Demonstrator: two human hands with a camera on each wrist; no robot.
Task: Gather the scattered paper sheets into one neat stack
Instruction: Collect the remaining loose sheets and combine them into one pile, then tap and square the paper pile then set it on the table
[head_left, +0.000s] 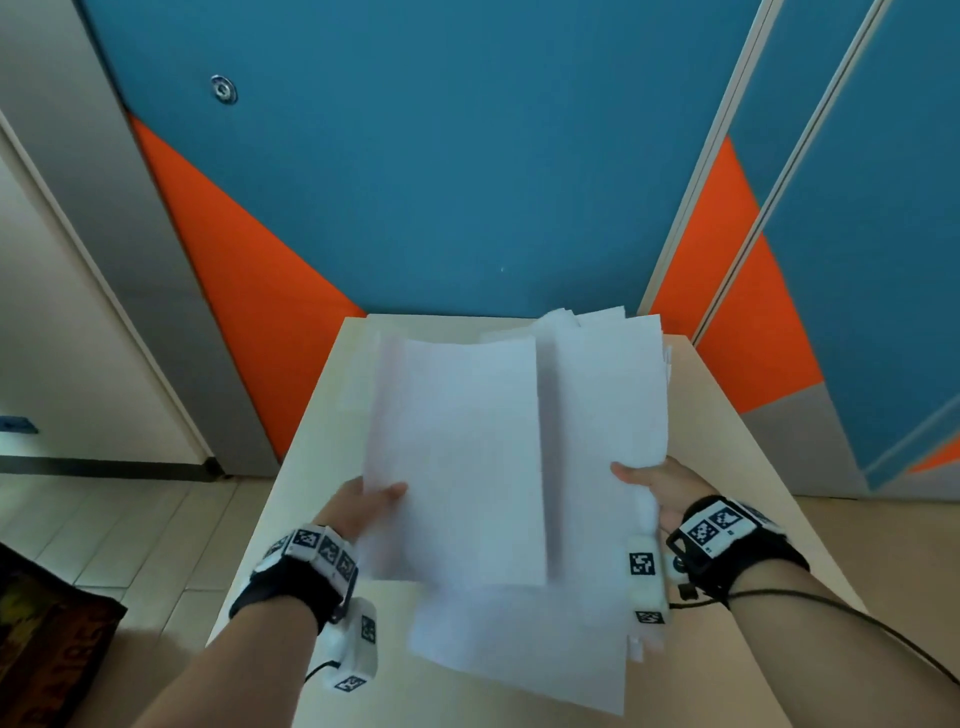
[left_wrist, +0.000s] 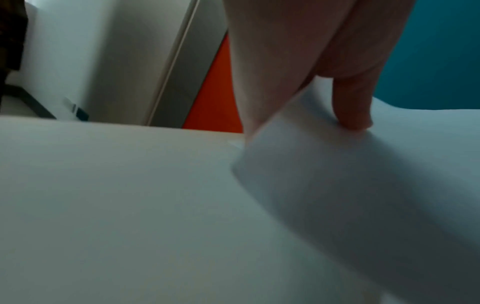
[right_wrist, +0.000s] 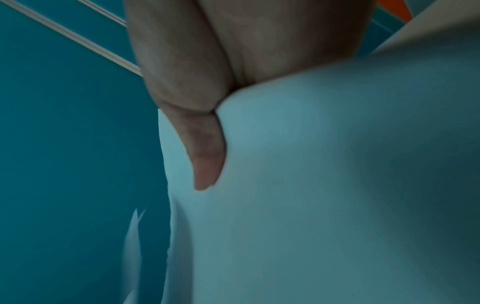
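Both hands pinch sheets above the tabletop (head_left: 311, 415) — left hand (head_left: 363, 506) one batch (head_left: 457, 457), right hand (head_left: 660, 486) a ragged, perhaps thicker bundle (head_left: 608, 395). Light, floppy, slippery — best gripped at the edges.

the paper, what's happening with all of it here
A person is gathering white paper sheets over a small white table. The left hand pinches one bundle of sheets by its near left edge, and the right hand grips a second, thicker bundle beside it. Both bundles are lifted and their edges are uneven. At least one more sheet lies below them at the table's near edge, so there is no single neat stack yet.
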